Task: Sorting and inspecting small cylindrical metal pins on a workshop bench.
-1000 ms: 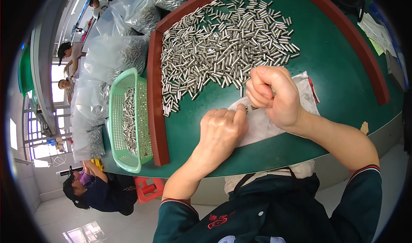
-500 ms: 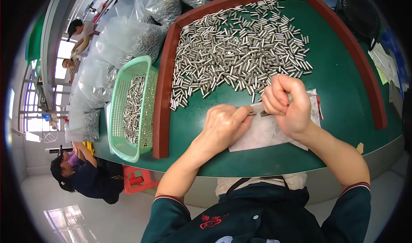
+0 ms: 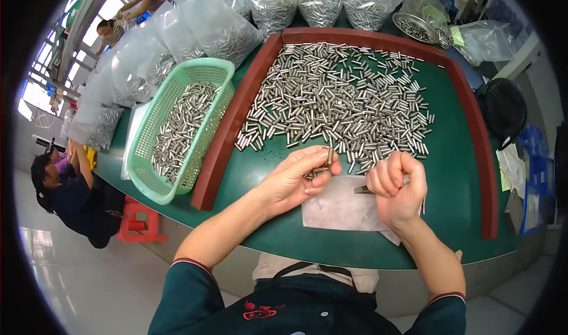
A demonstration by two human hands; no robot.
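My left hand point(image 3: 296, 180) is turned palm up with curled fingers. Between its thumb and fingertips stands a short metal pin point(image 3: 330, 156), and more pins lie in the palm. To its right, my right hand point(image 3: 399, 188) is closed in a fist around a tool whose short flat grey blade point(image 3: 361, 189) sticks out toward the left; its handle is hidden. Under the hands lies a smudged whitish cloth or sheet point(image 3: 334, 208). Just beyond them spreads a large heap of loose metal pins point(image 3: 343, 101) on the green tabletop point(image 3: 251, 164).
A dark red raised border point(image 3: 220, 140) frames the heap. Left of it stands a green perforated basket point(image 3: 207, 143) of pins. Clear bags point(image 3: 272, 10) of pins line the back. On the right are a black fan-like object point(image 3: 504, 107) and blue bins point(image 3: 535, 187). Other people sit at left.
My left hand has turned palm up and opened somewhat, bringing the pins into sight. My right fist has drawn apart from it, still around the bladed tool. The whole view has shifted.
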